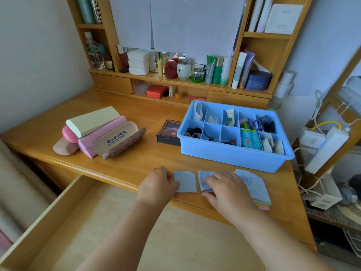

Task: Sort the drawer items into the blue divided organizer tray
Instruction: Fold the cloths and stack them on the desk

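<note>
A: Where did the cloths lie?
B: At the table's near edge, just before the tray [230,153]. The left hand [158,184] touched the left cloth [185,181], fingers loosely curled, gripping nothing plainly.
A: And the right hand [228,189]?
B: It pinched the middle cloth [205,180], its long axis running toward the tray; the stack [254,187] lay beside it.

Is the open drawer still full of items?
No, the open drawer shows only its bare bottom, while the small items lie in the blue tray on the desk.

Bare desk [136,163] lies between glasses cases [97,132] and blue tray [230,155]; drawer [109,227] stands open.
</note>
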`<action>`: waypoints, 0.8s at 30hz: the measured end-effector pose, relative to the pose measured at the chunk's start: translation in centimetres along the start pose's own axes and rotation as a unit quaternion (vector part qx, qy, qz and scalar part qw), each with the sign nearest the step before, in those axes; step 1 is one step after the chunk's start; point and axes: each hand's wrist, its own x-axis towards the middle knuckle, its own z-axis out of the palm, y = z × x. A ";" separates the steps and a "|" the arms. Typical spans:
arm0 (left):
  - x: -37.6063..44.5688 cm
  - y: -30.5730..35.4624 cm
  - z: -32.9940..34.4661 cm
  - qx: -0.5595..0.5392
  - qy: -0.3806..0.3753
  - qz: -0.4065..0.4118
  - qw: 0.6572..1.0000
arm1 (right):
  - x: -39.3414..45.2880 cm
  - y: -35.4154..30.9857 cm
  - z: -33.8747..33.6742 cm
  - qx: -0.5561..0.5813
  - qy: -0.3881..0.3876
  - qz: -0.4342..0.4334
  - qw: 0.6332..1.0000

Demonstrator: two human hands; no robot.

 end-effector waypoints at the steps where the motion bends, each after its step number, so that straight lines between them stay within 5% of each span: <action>1: 0.3 0.4 -0.3 0.019 -0.019 -0.014 1.000 | 0.0 -0.2 -0.1 -0.005 -0.001 -0.002 1.000; 5: 1.1 1.1 -0.8 0.027 -0.078 -0.041 0.996 | 0.4 -0.8 -0.4 -0.038 0.016 -0.003 0.999; 10: -0.6 0.0 -0.6 -0.163 -0.007 0.004 0.987 | -0.8 -0.2 -2.2 0.205 0.052 0.180 0.961; 14: -3.7 -0.1 -1.7 -0.442 -0.014 -0.015 0.897 | -2.9 -0.5 -4.2 0.527 0.033 0.308 0.791; 16: -5.8 0.0 -2.1 -0.487 -0.009 0.004 0.873 | -4.0 -1.2 -5.3 0.661 0.031 0.319 0.678; 18: -8.2 0.4 -1.9 -0.492 0.007 0.028 0.870 | -4.9 -2.0 -6.0 0.703 0.044 0.328 0.629; 19: -9.4 0.6 -1.7 -0.482 0.024 0.034 0.875 | -5.4 -2.5 -6.2 0.687 0.060 0.329 0.645; 24: -13.8 1.7 -1.0 -0.471 0.130 0.024 0.872 | -7.5 -4.9 -6.2 0.451 0.127 0.271 0.841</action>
